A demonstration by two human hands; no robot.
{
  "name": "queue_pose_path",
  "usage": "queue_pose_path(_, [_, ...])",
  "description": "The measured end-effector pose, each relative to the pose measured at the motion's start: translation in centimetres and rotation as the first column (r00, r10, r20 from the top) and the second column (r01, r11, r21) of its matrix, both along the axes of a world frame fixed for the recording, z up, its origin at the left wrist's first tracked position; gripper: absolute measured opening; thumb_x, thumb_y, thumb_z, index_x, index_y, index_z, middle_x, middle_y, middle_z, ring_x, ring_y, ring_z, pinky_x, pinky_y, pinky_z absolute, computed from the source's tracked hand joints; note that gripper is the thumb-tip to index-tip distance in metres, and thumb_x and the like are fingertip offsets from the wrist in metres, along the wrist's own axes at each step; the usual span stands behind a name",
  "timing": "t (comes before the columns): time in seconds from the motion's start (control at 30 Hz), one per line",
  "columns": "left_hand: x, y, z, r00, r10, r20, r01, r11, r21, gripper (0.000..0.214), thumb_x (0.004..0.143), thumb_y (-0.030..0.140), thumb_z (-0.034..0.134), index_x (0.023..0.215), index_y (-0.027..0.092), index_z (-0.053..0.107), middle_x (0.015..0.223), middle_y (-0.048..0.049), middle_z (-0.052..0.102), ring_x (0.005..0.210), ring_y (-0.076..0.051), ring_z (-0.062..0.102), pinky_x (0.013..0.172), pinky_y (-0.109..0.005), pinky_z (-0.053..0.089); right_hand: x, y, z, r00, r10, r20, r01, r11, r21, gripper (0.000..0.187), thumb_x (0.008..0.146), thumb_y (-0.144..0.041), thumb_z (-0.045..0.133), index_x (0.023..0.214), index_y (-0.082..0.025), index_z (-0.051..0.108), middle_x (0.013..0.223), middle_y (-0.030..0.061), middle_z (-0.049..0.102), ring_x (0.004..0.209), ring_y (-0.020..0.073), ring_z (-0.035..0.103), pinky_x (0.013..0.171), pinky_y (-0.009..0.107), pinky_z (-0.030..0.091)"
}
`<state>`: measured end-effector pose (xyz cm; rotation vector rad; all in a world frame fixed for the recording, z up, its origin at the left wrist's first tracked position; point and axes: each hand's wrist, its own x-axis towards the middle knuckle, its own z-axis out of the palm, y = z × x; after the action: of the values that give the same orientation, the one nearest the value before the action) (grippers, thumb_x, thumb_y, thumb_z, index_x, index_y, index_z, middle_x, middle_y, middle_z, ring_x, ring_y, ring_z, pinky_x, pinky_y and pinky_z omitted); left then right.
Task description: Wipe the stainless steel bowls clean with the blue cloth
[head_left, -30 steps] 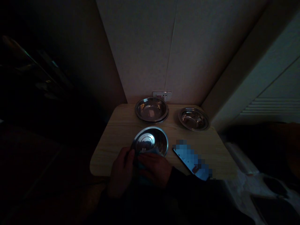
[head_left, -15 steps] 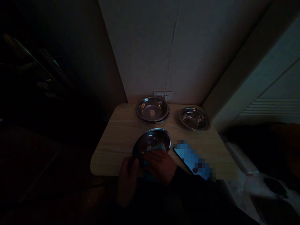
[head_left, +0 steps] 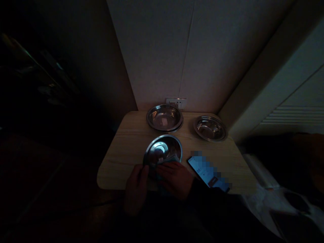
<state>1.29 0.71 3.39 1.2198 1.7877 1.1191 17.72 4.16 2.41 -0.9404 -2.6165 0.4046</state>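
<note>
A shiny metal bowl (head_left: 162, 145) is tilted at the near side of the small wooden table, its inside facing up and away. My left hand (head_left: 136, 187) grips its left rim between thumb and fingers. With my right hand (head_left: 176, 180) I press a bluish cloth (head_left: 173, 158) against the near inside wall of the bowl. The fingers lie bunched over the cloth, and part of it hangs below the hand, dim in the shadow. The bowl's near edge is hidden behind my hands.
On the table (head_left: 118, 145) stand stacked metal bowls (head_left: 164, 118) at the back and more metal bowls (head_left: 210, 130) at the back right. A lit phone (head_left: 206, 172) lies right of my hands. A wall socket (head_left: 176, 102) is behind the table.
The bowl has tipped and shifted slightly up and left, and a bright reflection now shows inside it. My left hand has risen a little; the right hand stays on the cloth.
</note>
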Motion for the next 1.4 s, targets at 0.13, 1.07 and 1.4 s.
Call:
queue_pose_path(0.13, [-0.5,-0.3,-0.1,1.0,-0.007,0.019,0.008,0.999,-0.031,0.03,0.08,0.05,0.044,0.077,0.021,0.053,0.07,0.0017,0.057,0.068,-0.015,0.052,0.063,-0.025,0.04,-2.0,-0.5,-0.4,0.992,-0.003,-0.13,-0.005,0.998,-0.059,0.042,0.089,-0.035,0.049,0.127,-0.015,0.047,0.126,0.0084,0.057,0.115,0.0209,0.051,0.092,0.035,0.041])
queue_pose_path(1.07, [0.2,-0.4,0.3,1.0,0.01,-0.022,-0.012,0.995,-0.102,0.033,0.077,0.054,0.041,0.079,0.022,0.051,0.075,-0.0011,0.056,0.072,-0.019,0.052,0.071,-0.032,0.041,-1.6,0.0,0.5,0.992,0.068,-0.107,-0.069,0.998,-0.008,0.044,0.087,-0.023,0.041,0.129,-0.008,0.043,0.128,0.0129,0.053,0.119,0.0223,0.045,0.1,0.037,0.037])
queue_pose_path(1.4, [0.5,-0.4,0.7,0.998,0.059,-0.001,-0.059,0.995,-0.078,0.034,0.077,0.055,0.045,0.074,0.022,0.05,0.068,0.0011,0.054,0.069,-0.018,0.052,0.067,-0.03,0.043,-3.1,3.4,0.5,0.968,-0.242,-0.061,0.245,0.968,0.048,0.045,0.086,-0.017,0.042,0.128,-0.001,0.044,0.131,0.0199,0.048,0.124,0.029,0.04,0.102,0.043,0.035])
